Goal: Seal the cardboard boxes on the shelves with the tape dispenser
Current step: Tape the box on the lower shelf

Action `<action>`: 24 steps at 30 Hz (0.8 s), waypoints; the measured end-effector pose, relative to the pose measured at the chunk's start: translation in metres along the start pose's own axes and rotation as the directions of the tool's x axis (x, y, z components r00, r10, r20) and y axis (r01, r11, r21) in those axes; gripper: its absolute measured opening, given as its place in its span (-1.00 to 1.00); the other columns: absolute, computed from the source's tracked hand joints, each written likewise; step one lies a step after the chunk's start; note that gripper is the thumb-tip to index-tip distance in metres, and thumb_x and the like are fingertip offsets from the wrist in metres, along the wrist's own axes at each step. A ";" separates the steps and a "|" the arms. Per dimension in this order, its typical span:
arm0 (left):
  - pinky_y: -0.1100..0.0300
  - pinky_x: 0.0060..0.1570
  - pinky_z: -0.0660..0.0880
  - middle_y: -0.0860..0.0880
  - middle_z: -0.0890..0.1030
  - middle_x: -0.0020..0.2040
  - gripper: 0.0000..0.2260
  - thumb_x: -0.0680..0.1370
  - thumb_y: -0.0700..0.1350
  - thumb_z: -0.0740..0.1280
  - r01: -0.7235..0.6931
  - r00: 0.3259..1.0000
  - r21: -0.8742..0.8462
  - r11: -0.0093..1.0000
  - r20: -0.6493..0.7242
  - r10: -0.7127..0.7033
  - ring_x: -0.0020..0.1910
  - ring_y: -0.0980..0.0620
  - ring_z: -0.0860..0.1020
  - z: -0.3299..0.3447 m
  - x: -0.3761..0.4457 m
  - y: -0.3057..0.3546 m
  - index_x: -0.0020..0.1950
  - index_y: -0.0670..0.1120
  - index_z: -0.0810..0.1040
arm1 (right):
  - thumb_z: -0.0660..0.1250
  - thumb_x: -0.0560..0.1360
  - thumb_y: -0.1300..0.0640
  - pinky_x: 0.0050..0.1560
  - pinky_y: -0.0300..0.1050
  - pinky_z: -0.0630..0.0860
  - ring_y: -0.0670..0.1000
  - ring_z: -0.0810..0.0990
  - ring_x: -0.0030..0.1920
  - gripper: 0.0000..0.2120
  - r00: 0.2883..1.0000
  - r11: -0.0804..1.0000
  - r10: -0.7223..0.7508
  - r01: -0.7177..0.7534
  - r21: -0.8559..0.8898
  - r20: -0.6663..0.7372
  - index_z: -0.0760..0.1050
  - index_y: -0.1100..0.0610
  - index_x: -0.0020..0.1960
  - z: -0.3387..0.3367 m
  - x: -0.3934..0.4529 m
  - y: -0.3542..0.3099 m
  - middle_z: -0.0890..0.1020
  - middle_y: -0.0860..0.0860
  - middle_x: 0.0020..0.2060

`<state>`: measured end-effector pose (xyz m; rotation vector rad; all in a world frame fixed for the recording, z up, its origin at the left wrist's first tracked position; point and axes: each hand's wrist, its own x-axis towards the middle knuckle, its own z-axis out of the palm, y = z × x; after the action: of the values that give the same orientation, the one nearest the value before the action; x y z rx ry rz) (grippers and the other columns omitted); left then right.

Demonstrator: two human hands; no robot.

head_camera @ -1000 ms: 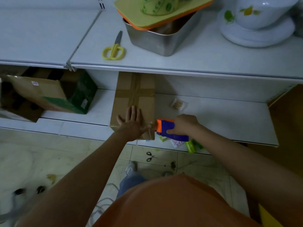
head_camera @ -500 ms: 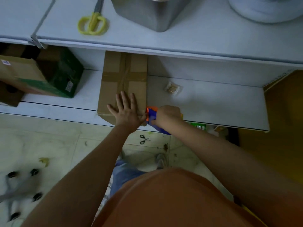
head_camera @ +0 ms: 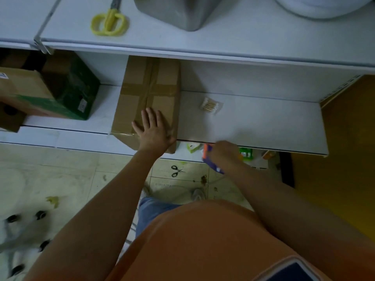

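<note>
A white shelf [head_camera: 253,122] carries the taped cardboard box [head_camera: 150,94] at its front edge. The left hand [head_camera: 155,131] lies flat, fingers straight, on the box's near end. The right hand [head_camera: 224,154] grips the orange-and-blue tape dispenser [head_camera: 208,157] just beside the box, below the shelf edge.

On the lower shelf [head_camera: 263,122], bare room is lying open right of the taped cardboard box [head_camera: 142,98], with only a small packet of cotton swabs [head_camera: 211,105] sitting there. The upper shelf [head_camera: 203,55] is overhanging, limiting headroom. A green box [head_camera: 77,92] is blocking the left.
</note>
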<state>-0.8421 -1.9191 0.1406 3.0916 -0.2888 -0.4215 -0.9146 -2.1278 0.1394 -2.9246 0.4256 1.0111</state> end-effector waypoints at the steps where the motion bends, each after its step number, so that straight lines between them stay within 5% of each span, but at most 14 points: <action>1: -0.44 0.46 -0.12 -0.27 -0.20 0.62 -0.11 0.57 0.33 0.12 -0.029 1.000 0.009 1.000 -0.003 0.029 0.60 -0.26 -0.21 0.002 -0.002 -0.006 0.62 -0.18 -0.21 | 0.28 0.56 -0.11 -0.10 -0.14 0.52 0.06 0.62 -0.08 -0.71 0.998 0.999 0.053 -0.053 0.007 0.021 0.56 0.11 0.05 0.017 0.006 0.022 0.63 0.02 -0.05; 4: -0.41 0.48 -0.15 -0.27 -0.23 0.61 -0.14 0.59 0.32 0.09 -0.055 0.998 0.030 0.998 -0.014 0.056 0.60 -0.26 -0.22 0.006 0.000 -0.012 0.62 -0.17 -0.25 | 0.10 0.59 -0.30 -0.33 -0.17 0.36 0.02 0.50 -0.32 -0.48 0.990 0.989 0.134 -0.131 0.072 -0.038 0.49 0.14 -0.16 0.047 0.011 0.066 0.48 0.01 -0.36; 7: -0.41 0.47 -0.13 -0.29 -0.23 0.61 -0.19 0.62 0.32 0.04 -0.034 0.999 0.083 0.996 -0.020 0.036 0.59 -0.28 -0.21 0.009 -0.004 -0.005 0.61 -0.07 -0.33 | 0.04 0.57 -0.37 -0.42 -0.19 0.31 0.01 0.46 -0.44 -0.39 0.996 0.998 0.057 -0.055 0.036 -0.070 0.36 0.10 -0.36 0.056 0.007 0.068 0.42 0.02 -0.48; 15: -0.45 0.45 -0.09 -0.32 -0.19 0.61 -0.27 0.62 0.32 -0.01 -0.005 0.999 0.055 0.998 -0.044 0.008 0.59 -0.32 -0.17 0.006 0.001 0.004 0.62 0.05 -0.31 | 0.06 0.58 -0.33 -0.47 -0.21 0.17 -0.07 0.37 -0.44 -0.54 0.973 0.966 -0.092 0.139 0.218 -0.214 0.33 0.06 -0.17 0.034 0.005 0.008 0.34 -0.06 -0.45; 19: -0.41 0.44 -0.18 -0.28 -0.23 0.61 -0.35 0.64 0.30 -0.07 -0.021 0.999 -0.036 0.999 -0.028 0.020 0.59 -0.28 -0.23 0.003 0.001 -0.001 0.63 0.10 -0.27 | 0.12 0.55 -0.34 -0.40 -0.19 0.22 0.01 0.47 -0.30 -0.55 0.937 0.939 -0.146 0.232 0.255 -0.318 0.42 0.05 -0.09 0.029 0.007 -0.003 0.45 -0.04 -0.35; 24: -0.31 0.49 -0.24 -0.17 -0.21 0.64 -0.49 0.68 0.21 -0.13 0.086 0.996 -0.176 0.981 -0.006 -0.088 0.61 -0.17 -0.25 -0.004 0.003 0.009 0.62 0.23 -0.19 | 0.11 0.53 -0.39 -0.46 -0.20 0.19 -0.01 0.44 -0.38 -0.51 0.908 0.937 -0.199 0.286 0.199 -0.368 0.35 0.04 -0.22 0.025 -0.001 -0.006 0.34 -0.09 -0.45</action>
<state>-0.8396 -1.9283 0.1442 2.9403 -0.1095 -0.4036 -0.9295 -2.1193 0.1198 -2.8242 0.1641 0.3826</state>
